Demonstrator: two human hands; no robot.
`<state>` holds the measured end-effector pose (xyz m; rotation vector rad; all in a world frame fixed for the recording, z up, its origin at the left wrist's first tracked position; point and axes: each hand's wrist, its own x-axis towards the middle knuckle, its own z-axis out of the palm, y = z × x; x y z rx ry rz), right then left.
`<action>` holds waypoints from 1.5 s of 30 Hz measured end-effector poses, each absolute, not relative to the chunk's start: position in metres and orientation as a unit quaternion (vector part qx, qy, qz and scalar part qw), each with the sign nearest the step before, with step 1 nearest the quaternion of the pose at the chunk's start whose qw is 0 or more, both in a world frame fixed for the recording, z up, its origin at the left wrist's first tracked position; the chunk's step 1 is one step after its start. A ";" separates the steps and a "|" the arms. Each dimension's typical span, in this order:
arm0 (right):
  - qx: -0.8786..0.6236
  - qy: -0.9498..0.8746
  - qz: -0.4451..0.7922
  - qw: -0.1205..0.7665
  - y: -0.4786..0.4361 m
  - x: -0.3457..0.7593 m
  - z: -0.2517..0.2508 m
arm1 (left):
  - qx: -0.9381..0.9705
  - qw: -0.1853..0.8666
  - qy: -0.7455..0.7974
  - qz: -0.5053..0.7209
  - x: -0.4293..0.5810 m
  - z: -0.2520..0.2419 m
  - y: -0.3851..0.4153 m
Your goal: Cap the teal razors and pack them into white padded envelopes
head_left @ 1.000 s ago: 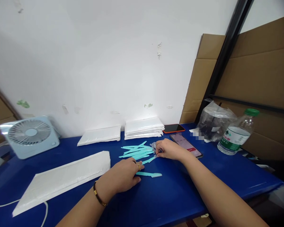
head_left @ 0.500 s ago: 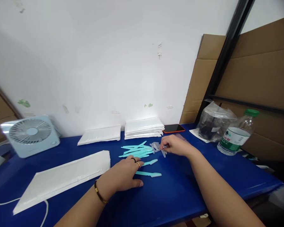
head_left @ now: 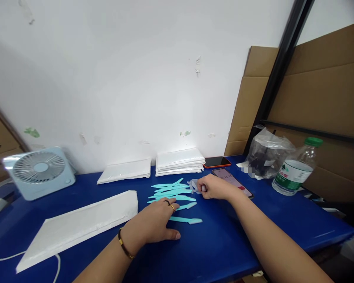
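My left hand point(head_left: 156, 220) lies over turquoise eyebrow razors, its fingers stretched out and its thumb apart on the blue table. Several more razors point(head_left: 171, 189) form a loose pile just beyond its fingertips. One razor point(head_left: 191, 221) sticks out between thumb and forefinger, its pale head pointing right. To the right of the pile, small clear plastic blade covers point(head_left: 192, 186) are heaped. My right hand point(head_left: 209, 186) is closed over the right side of that heap, fingertips pinched downward. What the pinch holds is hidden by the fingers.
A long white padded envelope point(head_left: 82, 224) lies at left, with a light blue fan point(head_left: 41, 171) behind it. White envelope stacks point(head_left: 179, 161) stand against the wall. Two phones, one orange-edged point(head_left: 217, 161), a bagged cup point(head_left: 262, 153) and a water bottle point(head_left: 295, 169) are at right.
My right hand has shifted slightly left and down onto the clear covers, and its fingers have curled in more. More of the nearer phone shows. My left hand stays on the razors.
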<state>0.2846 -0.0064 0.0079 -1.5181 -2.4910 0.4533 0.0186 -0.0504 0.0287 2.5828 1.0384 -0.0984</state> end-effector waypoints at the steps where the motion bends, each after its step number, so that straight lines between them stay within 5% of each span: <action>1: -0.511 -0.840 0.152 0.100 -0.007 0.283 0.009 | 0.914 0.179 0.364 -0.033 0.018 0.028 -0.051; 14: -0.550 -0.758 0.339 0.088 -0.007 0.291 0.007 | 0.914 0.170 0.366 -0.040 0.019 0.026 -0.048; 21: -0.495 -0.839 0.200 0.107 -0.003 0.300 0.007 | 0.924 0.157 0.346 -0.040 0.018 0.026 -0.052; 45: -0.430 -0.868 0.224 0.111 -0.013 0.261 0.002 | 0.927 0.179 0.326 -0.051 0.021 0.030 -0.058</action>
